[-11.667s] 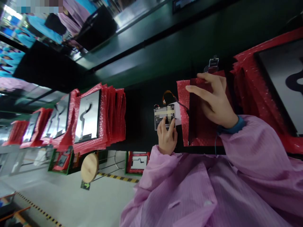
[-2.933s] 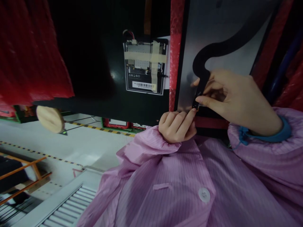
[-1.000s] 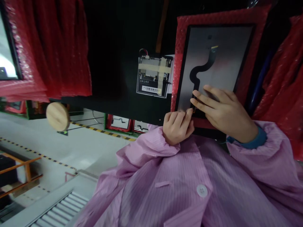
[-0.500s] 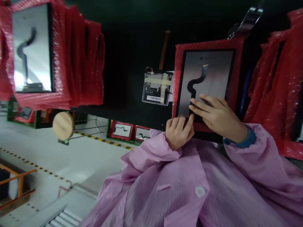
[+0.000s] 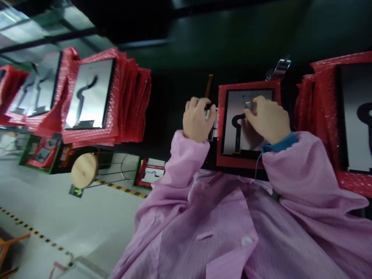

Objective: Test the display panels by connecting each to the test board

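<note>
A display panel (image 5: 248,143) lies on a red bubble-wrap sheet (image 5: 221,128) on the dark bench. Its black S-shaped flex cable (image 5: 237,135) runs up the grey back. My right hand (image 5: 270,118) is closed, thumb and fingertips pinched at the cable's upper end. To the left, my left hand (image 5: 199,119) curls over a small circuit board (image 5: 214,123) and hides most of it. Its fingertips are at the lower end of a brown ribbon cable (image 5: 209,86); what they grip is hidden.
Stacks of wrapped panels stand left (image 5: 109,100) and right (image 5: 356,116). A shiny metal clip (image 5: 281,69) sits behind the working panel. Below the bench edge are a round wooden stool (image 5: 85,170) and a green crate (image 5: 142,172) of panels.
My left hand has moved from the panel's lower edge up and left onto the circuit board. My right hand has gone up from the cable's base to its upper end. The view has shifted.
</note>
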